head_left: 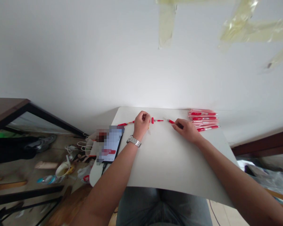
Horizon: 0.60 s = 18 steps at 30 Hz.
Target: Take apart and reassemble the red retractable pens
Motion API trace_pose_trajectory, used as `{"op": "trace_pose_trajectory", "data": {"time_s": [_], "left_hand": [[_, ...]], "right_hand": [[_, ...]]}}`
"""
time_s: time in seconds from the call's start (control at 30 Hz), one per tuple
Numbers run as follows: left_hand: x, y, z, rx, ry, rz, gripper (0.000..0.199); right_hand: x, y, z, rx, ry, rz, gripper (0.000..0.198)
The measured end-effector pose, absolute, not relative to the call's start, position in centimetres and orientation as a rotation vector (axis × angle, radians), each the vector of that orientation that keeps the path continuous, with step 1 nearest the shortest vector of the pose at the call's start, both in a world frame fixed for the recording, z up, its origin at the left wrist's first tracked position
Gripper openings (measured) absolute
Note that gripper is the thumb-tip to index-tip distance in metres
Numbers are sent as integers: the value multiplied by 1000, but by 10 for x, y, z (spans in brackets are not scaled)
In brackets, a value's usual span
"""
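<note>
My left hand (141, 121), a metal-banded watch (134, 141) on its wrist, is closed over the white table with thumb and fingertips together. What it pinches is too small to make out. Just right of it lie a short red piece (152, 120), a small metal part and a thin red piece (160, 120). My right hand (185, 128) is closed on a red pen (171, 121), whose tip end points left towards these parts. Left of my left hand, more red and yellowish pen parts (126, 124) lie in a line.
A pile of red pens (204, 118) lies at the table's back right. A phone (112, 146) with a cable lies on the table's left side. The white table (169, 166) meets a wall behind. On the floor at left are cables, a cup (63, 169) and a bottle (48, 179).
</note>
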State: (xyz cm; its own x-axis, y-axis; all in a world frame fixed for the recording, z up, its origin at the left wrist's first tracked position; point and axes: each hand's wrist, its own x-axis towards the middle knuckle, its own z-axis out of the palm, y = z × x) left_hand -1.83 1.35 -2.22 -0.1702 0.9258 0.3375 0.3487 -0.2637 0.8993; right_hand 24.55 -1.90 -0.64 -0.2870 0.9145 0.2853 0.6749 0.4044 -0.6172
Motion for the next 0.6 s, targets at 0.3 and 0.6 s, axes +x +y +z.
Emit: {"op": "trace_pose_trajectory", "data": {"time_s": [0.3,0.6], "left_hand": [[-18,12,-20,1605,1451,1433,15],[-22,7,-11,1787,1490,1368,15]], "right_hand": [[245,-19,-7,-1335,-2045,509,43],[247,-15,-13,-1344,-2003,479,38]]}}
